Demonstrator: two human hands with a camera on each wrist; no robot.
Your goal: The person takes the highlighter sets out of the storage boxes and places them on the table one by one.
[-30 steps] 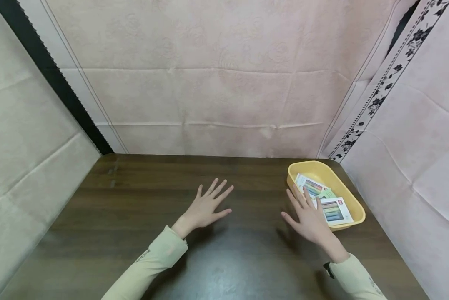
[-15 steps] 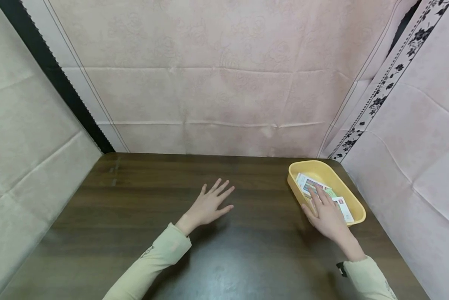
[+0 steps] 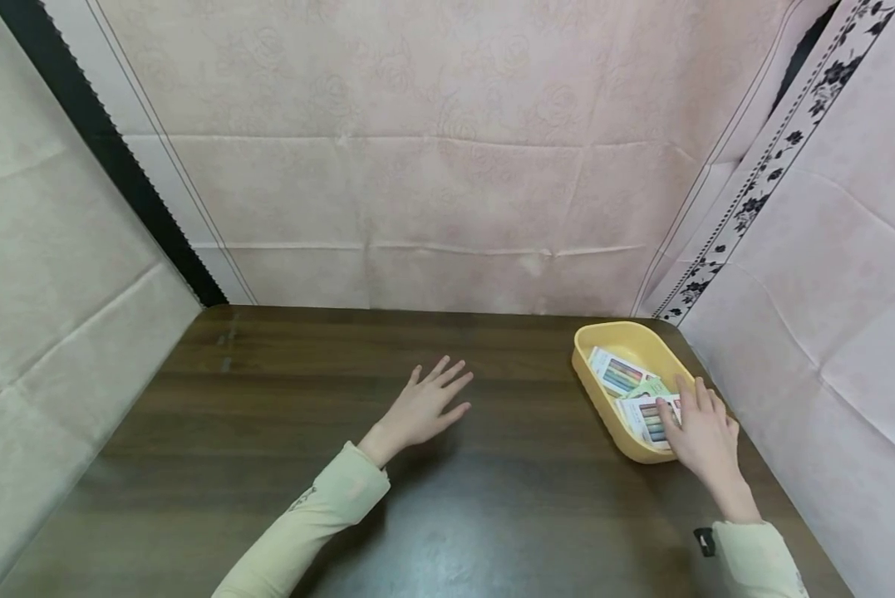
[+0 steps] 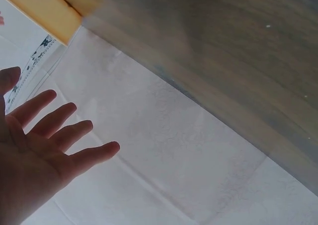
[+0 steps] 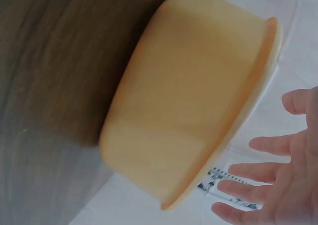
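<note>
A yellow plastic basket (image 3: 591, 390) stands at the right of the table. In it lie small white boxes printed with rows of coloured sticks, one box (image 3: 617, 374) farther back and another box (image 3: 651, 422) at the front; a light green piece (image 3: 651, 388) shows between them. My right hand (image 3: 705, 436) is over the basket's front right side, partly covering the front box. In the right wrist view its fingers (image 5: 248, 173) are spread beyond the basket's rim, holding nothing. My left hand (image 3: 420, 411) hovers over the middle of the table, fingers spread, nothing in it.
The dark wooden table (image 3: 327, 365) meets a pale cloth wall (image 3: 417, 208) at its back edge. More cloth hangs at the left and right sides. A black strap (image 3: 705, 541) shows at my right sleeve.
My right hand has moved right, from the basket's near left side across the boxes to its right side, uncovering the boxes' left parts. The left hand has shifted only slightly right.
</note>
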